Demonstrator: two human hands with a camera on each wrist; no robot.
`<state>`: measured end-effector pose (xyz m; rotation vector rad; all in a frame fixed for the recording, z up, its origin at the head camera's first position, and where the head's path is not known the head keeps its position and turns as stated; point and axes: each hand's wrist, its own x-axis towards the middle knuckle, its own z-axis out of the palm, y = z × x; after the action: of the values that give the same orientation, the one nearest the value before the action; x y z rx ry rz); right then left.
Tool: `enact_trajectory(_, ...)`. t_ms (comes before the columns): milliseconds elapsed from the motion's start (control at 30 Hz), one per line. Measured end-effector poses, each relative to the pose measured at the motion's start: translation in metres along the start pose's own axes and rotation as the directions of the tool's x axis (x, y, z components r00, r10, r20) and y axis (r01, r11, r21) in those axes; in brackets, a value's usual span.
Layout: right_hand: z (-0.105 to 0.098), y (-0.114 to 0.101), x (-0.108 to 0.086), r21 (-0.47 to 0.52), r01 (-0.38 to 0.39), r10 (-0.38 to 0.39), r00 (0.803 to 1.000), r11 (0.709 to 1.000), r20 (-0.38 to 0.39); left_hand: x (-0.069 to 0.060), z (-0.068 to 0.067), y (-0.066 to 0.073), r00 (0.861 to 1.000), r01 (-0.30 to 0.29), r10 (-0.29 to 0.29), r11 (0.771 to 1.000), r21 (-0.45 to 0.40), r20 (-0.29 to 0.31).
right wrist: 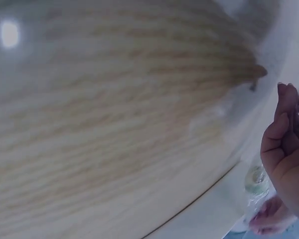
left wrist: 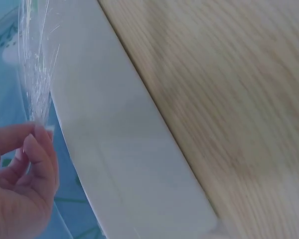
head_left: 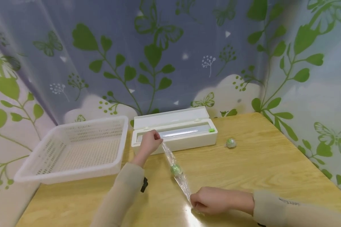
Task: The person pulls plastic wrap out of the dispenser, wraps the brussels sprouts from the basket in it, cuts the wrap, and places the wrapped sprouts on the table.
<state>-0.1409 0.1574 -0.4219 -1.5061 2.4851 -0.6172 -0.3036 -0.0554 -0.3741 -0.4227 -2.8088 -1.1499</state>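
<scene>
A length of clear cling film slants over the table, gathered into a thin twisted strip. Inside its middle sits a small round green-and-white thing whose kind I cannot tell. The far end is pinched between thumb and fingertips of my left hand, in front of the dispenser box. In the left wrist view the film fans out from those fingertips. My right hand grips the near end with curled fingers, low over the table. The right wrist view shows that hand at its right edge.
A white cling film box stands behind with its lid raised, a film roll inside and a green slider at its right end. Left of it is a white plastic basket. A small film-wrapped green ball lies to the right.
</scene>
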Motion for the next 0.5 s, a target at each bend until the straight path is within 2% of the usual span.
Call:
enact_trajectory(67,0.005,-0.004,0.004,-0.013,0.025,-0.025,1.0,1.0,0.012,0.003,0.006,0.003,0.999,-0.013,0.013,1.0,0.007,0.032)
enact_trajectory(167,0.011,-0.009,0.009,-0.036,0.041,-0.04,0.999,0.999,0.015,0.006,0.015,0.009,0.995,-0.072,0.071,0.997,0.016,0.075)
enact_trajectory(300,0.016,-0.013,0.017,-0.036,0.041,-0.04,0.999,0.999,0.025,0.009,0.027,0.018,0.981,-0.151,0.146,0.988,0.023,0.127)
enact_trajectory(500,0.017,-0.016,0.029,0.01,0.056,-0.056,0.996,0.998,0.062,0.009,0.036,0.033,0.956,-0.248,0.241,0.969,0.021,0.168)
